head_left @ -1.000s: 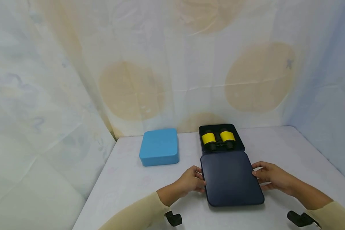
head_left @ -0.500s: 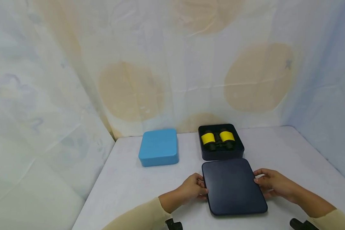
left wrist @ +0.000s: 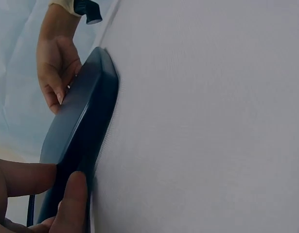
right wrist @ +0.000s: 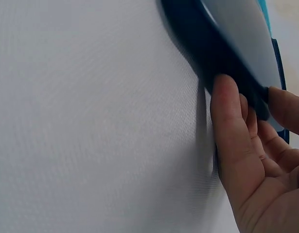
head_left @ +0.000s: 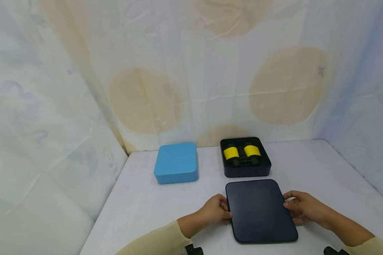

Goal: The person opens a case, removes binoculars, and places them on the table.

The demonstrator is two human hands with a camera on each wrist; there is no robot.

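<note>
A dark navy lid [head_left: 260,210] lies flat on the white table [head_left: 322,170] in front of me. My left hand [head_left: 221,209] grips its left edge and my right hand [head_left: 290,205] grips its right edge. In the left wrist view my thumb and a finger [left wrist: 71,204] pinch the lid's [left wrist: 83,126] rim, and the right hand [left wrist: 57,63] shows at the far side. In the right wrist view my fingers [right wrist: 232,126] curl under the lid [right wrist: 222,53]. Behind it stands the open navy box base [head_left: 245,172] holding yellow-and-black binoculars [head_left: 242,154].
A closed light-blue box [head_left: 176,163] sits at the back left of the table. Draped cloth walls [head_left: 178,88] enclose the table at the back and both sides. The table's left edge [head_left: 105,205] drops away beside my left arm.
Both hands have drawn the lid toward me and lowered it. It overlapped the box base's front edge a second ago and now lies apart from it.
</note>
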